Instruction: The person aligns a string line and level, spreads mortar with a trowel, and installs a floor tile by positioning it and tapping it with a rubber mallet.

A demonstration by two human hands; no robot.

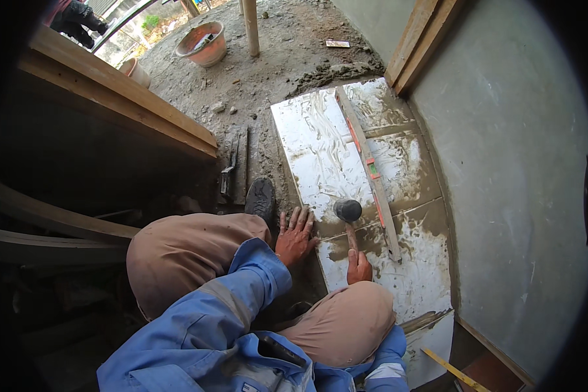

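Note:
My right hand (359, 266) is closed round the wooden handle of a rubber mallet (347, 210). The mallet's black head is over a white floor tile (317, 150), close to its near edge; whether it touches cannot be made out. My left hand (296, 236) lies with spread fingers at the left edge of the tiles, beside the joint between two of them. Just right of the mallet, a long spirit level (370, 171) with red parts and a green vial lies lengthwise across the tiles. Wet grey mortar is smeared over the tile faces.
A plastered wall (503, 150) borders the tiles on the right, with a wooden door frame (419, 46) farther up. Left are another wooden frame (121, 91) and a dark trowel-like tool (228, 173). An orange bucket (202, 46) stands beyond. A yellow strip (454, 370) lies near.

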